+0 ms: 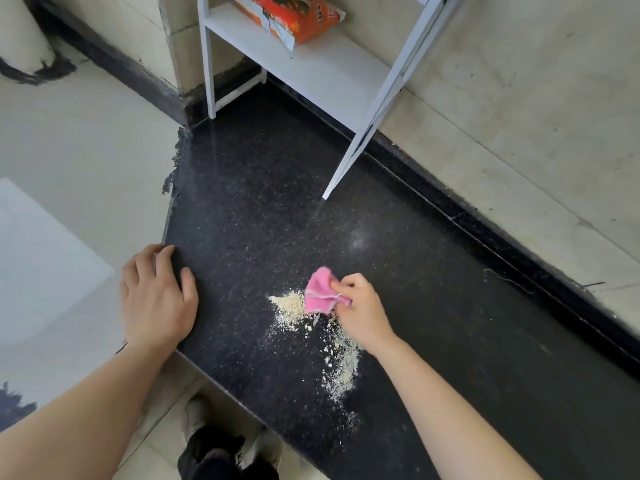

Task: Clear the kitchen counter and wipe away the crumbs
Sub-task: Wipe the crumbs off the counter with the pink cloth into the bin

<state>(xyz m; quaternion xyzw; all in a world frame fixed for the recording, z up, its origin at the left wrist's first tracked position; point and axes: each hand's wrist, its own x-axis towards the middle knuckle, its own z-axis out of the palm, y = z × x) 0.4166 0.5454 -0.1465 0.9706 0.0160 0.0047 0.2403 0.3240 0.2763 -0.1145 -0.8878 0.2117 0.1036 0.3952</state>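
Two hands on the black counter, one with a cloth

Two bare hands are over the speckled black counter [263, 188]. The left hand [157, 299] lies flat on its left edge, fingers straight and loosely spread, holding nothing. The right hand [360, 311] has its fingers curled tight round a bunched pink cloth [322, 291], which is pressed to the stone near the middle of the counter. Pale crumbs [291, 306] sit in a small heap touching the cloth's left side, and a thinner scatter runs from there toward the near edge, beside the right wrist. At the far end stands a white shelf rack [311, 67], its legs on the counter, with an orange packet [294, 15] lying on its shelf. Below the near edge a shoe [204, 441] shows on the tiled floor.
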